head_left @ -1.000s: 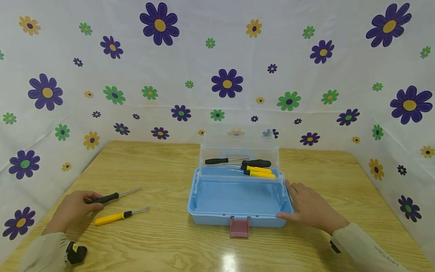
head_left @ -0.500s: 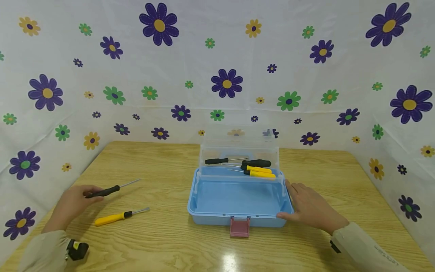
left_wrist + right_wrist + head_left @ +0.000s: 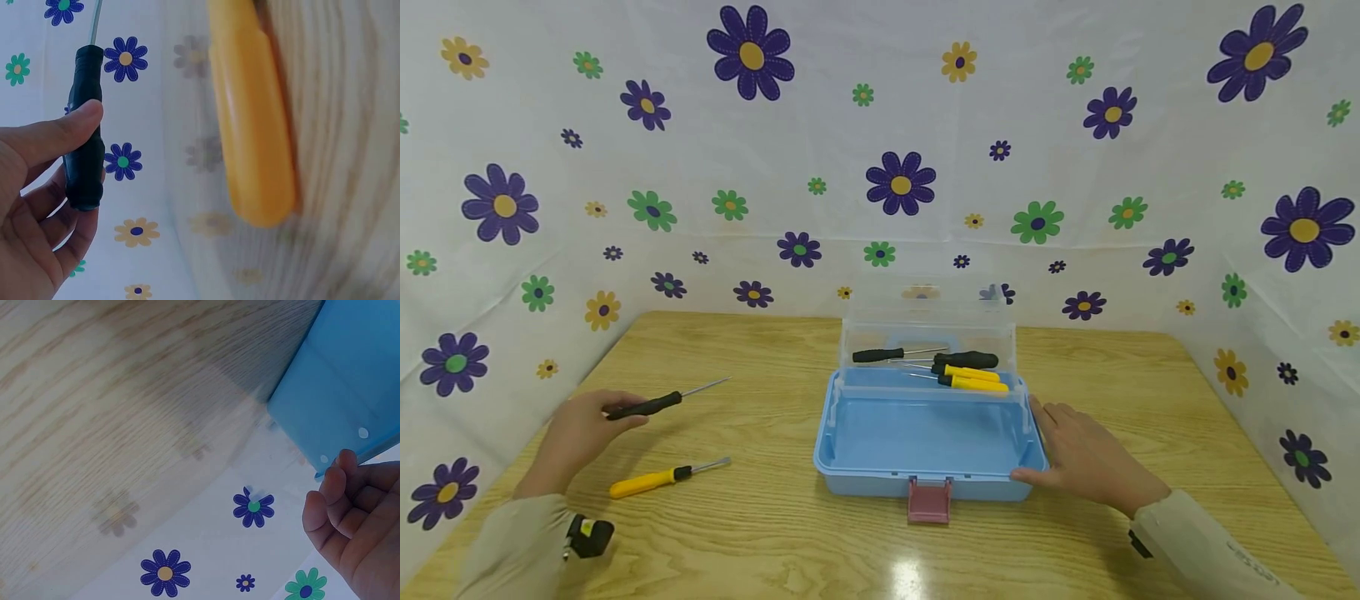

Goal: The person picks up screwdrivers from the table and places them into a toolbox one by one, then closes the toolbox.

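Observation:
My left hand (image 3: 577, 429) pinches a black-handled screwdriver (image 3: 646, 407) between thumb and fingers, its shaft pointing right and away. In the left wrist view the thumb lies across the black handle (image 3: 84, 159). A yellow-handled screwdriver (image 3: 651, 482) lies on the table in front of that hand. My right hand (image 3: 1086, 458) rests against the right side of a light blue toolbox (image 3: 859, 484), thumb at the front corner. In the right wrist view its fingertips (image 3: 347, 461) are right at the box's rim. The toolbox stands open, its lower compartment bare.
Several black and yellow screwdrivers (image 3: 973, 385) lie in the clear upper tray (image 3: 856, 392) at the back of the box. A pink latch (image 3: 928, 503) hangs at its front. Flowered cloth (image 3: 805, 150) borders the wooden table (image 3: 760, 550) behind and at the sides.
My left hand has lifted the black-handled screwdriver off the table and carried it away from me and slightly right. My right hand, the toolbox and the yellow-handled screwdriver have stayed in place.

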The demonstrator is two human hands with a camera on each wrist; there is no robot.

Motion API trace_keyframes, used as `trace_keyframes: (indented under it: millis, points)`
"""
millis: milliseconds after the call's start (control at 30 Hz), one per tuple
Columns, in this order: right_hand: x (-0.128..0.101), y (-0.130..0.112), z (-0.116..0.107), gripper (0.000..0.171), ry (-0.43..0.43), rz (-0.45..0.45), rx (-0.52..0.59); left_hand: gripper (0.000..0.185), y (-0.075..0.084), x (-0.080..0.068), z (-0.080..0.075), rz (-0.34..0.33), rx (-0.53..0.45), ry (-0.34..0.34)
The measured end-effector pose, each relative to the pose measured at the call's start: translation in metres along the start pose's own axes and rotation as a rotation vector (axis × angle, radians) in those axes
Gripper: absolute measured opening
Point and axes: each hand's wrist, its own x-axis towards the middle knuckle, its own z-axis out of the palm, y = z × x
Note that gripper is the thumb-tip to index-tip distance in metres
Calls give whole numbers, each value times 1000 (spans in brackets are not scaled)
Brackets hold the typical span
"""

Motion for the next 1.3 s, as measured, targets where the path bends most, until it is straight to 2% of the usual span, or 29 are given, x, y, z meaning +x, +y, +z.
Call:
trace_keyframes:
  millis: [467,700,1300]
  points:
    - [-1,1,1,109,-7,3,0,25,43,11,-2,45,-34,78]
    - [-1,1,1,109,-9,7,-2,24,64,15,-5,97,-35,123]
    - [-1,2,0,108,-14,5,6,22,107,18,-7,159,-21,149]
